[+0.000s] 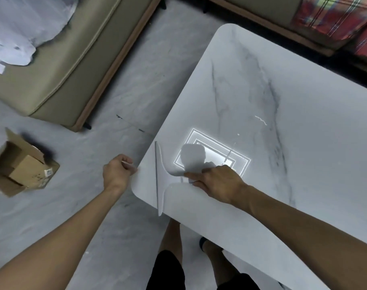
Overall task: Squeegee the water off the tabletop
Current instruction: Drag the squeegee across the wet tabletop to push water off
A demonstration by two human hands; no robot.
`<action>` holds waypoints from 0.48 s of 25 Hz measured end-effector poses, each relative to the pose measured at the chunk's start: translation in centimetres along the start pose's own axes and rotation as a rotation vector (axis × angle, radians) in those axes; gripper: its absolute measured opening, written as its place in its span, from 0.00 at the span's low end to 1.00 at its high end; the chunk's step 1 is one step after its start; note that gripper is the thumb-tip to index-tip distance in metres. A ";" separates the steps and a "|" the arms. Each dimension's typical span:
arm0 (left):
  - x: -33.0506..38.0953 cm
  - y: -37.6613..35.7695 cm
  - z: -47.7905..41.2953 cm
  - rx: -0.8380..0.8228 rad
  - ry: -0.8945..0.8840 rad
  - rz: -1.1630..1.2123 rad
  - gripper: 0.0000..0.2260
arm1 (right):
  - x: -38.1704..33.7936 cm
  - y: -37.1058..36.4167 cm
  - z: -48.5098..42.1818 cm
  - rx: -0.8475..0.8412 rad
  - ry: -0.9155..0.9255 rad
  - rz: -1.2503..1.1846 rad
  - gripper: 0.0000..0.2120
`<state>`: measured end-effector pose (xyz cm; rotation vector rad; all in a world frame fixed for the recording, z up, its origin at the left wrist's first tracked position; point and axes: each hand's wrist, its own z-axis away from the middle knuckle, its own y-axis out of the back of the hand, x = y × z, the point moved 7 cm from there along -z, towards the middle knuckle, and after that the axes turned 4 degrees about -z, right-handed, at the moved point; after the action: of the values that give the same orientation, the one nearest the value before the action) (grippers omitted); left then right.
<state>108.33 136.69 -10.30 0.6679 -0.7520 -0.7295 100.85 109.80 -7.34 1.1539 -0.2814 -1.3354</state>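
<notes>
Squeegee, white plastic with a long thin grey blade, lies flat on the white grey-veined marble tabletop at lower centre of the frame, its blade running along the table's rounded near-left corner and just reaching past the edge at its lower end. Its curved handle sweeps right from the blade into the right hand, which is clamped on the handle, index finger stretched along the top and the other fingers curled beneath. The left hand sits at the table's left edge, just beside the corner; its fingers are curled together around what looks like a thin pale strip, though what that strip is cannot be made out. A bright rectangular reflection of a ceiling light glares on the tabletop just above the right hand, partly blocked by a dark head-shaped shadow. A few small glinting streaks of water show to the upper right of the reflection. An open brown cardboard box sits on the grey floor at the left edge. A beige upholstered sofa fills the upper left.
</notes>
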 end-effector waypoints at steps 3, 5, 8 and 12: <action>0.1 -1.7 1.9 -0.004 -0.019 -0.037 0.06 | 3.8 0.0 5.4 0.003 -0.146 -0.083 0.19; 0.4 -3.0 3.5 -0.038 -0.025 -0.077 0.03 | 5.9 -0.1 9.7 0.027 -0.238 -0.090 0.19; 0.6 -4.6 5.8 -0.092 -0.034 -0.115 0.10 | 7.9 -0.2 15.3 0.051 -0.364 -0.074 0.20; 0.2 -3.3 7.2 0.028 0.001 -0.024 0.12 | 5.0 -0.3 14.6 0.045 -0.278 -0.119 0.20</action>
<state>101.68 132.73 -8.72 0.7039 -0.7556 -0.7418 91.33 98.48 -2.98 1.0338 -0.4517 -1.6047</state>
